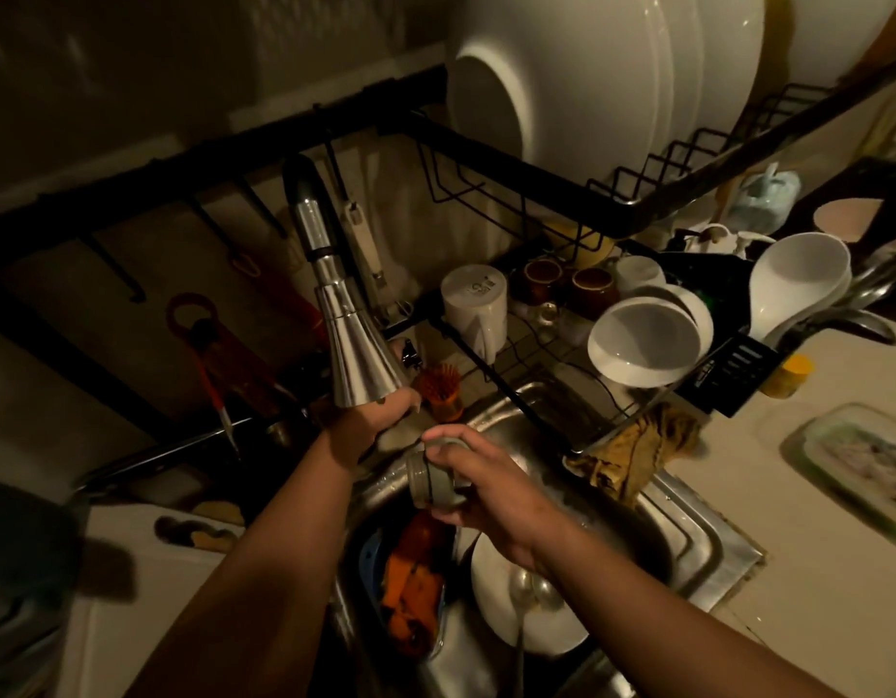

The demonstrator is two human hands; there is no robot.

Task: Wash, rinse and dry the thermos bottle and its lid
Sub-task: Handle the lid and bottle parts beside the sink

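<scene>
Head view, dim light. Right hand [478, 488] holds the grey lid [432, 480] at mid-frame over the sink [697, 541], grip wrapped round it. Left hand [380, 420] reaches under the faucet [357, 355]; its grip state cannot be told. Likely rinsing the lid; next needs water over it. Bottle not identifiable.

The right hand [478, 488] holds the lid [432, 480] over the sink [687, 536]. The left hand [372, 420] sits just left of it, under the faucet head [357, 355]. Below the right hand, a plate [516, 617] carrying a spoon [524, 591] lies in the sink. A cloth [632, 453] drapes on the sink rim to the right. Bowls [647, 340] rest in the dish rack [536, 314] behind the hands.
</scene>
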